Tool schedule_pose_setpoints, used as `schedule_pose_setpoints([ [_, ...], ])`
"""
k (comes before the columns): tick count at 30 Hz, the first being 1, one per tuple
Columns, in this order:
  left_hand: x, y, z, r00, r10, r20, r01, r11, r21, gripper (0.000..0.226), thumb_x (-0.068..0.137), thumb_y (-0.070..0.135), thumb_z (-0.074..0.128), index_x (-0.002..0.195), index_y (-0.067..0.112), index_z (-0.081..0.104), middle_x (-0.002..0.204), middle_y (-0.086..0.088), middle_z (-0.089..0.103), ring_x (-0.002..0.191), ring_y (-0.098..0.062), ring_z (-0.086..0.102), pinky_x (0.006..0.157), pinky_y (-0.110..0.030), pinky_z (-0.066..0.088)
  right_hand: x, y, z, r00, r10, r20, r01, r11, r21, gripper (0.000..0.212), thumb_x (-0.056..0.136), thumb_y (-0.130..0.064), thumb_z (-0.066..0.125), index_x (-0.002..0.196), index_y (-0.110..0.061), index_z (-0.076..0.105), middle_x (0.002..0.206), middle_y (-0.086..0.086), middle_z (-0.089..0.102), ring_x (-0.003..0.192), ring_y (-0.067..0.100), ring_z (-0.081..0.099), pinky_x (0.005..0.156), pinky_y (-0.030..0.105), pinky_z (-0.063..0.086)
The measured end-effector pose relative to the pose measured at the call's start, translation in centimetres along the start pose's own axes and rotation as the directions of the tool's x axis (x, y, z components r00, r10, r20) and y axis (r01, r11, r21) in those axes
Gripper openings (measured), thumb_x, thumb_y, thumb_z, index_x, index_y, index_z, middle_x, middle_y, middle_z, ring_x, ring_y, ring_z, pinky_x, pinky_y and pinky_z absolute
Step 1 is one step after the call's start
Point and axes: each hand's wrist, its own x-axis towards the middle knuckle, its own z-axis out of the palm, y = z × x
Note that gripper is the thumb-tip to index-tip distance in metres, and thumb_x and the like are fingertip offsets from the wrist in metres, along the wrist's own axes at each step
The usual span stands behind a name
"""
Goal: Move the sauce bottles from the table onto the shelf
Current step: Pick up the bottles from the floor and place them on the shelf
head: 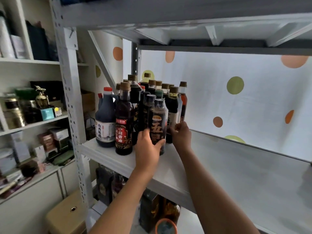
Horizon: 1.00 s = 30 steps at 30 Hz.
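Observation:
Several dark sauce bottles stand packed together at the left end of the white metal shelf. My left hand grips the front dark bottle with an orange label, which stands on the shelf. My right hand pinches the lower part of a bottle with a white label just behind and to the right. A big jug with a red cap and a red-labelled sesame oil bottle stand to the left. The table is out of view.
The shelf stretches bare to the right, in front of a dotted white backing. The shelf above hangs low over the bottle caps. A perforated post rises at left, beside a cabinet of jars and boxes. Boxes and bottles fill the level below.

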Motion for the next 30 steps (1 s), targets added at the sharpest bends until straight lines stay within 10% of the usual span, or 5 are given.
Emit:
schedule_pose_setpoints([
  [7,1.7,0.1,1.7,0.999,-0.02,-0.036,0.023,0.996,0.087,0.053,0.073,0.037,0.082,0.111,0.009,0.059,0.107,-0.006,0.062,0.1,-0.024,0.062,0.077,-0.029,0.049,0.1,0.3,-0.2,1.0,0.029,0.006,-0.029,0.999,0.032,0.027,0.082,-0.025,0.077,0.088,-0.01,0.055,0.077,-0.001,0.059,0.069,0.015,0.054,0.055,0.023,0.039],
  [30,2.4,-1.2,4.4,0.995,0.098,-0.017,-0.093,0.98,0.175,0.071,0.082,0.04,0.073,0.136,0.01,0.038,0.128,-0.01,0.056,0.115,-0.026,0.058,0.088,-0.04,0.054,0.4,-0.3,-0.4,0.986,0.138,0.091,-0.149,0.981,0.127,0.021,0.079,0.001,0.062,0.098,-0.006,0.062,0.091,0.008,0.064,0.077,0.016,0.057,0.049,0.009,0.035],
])
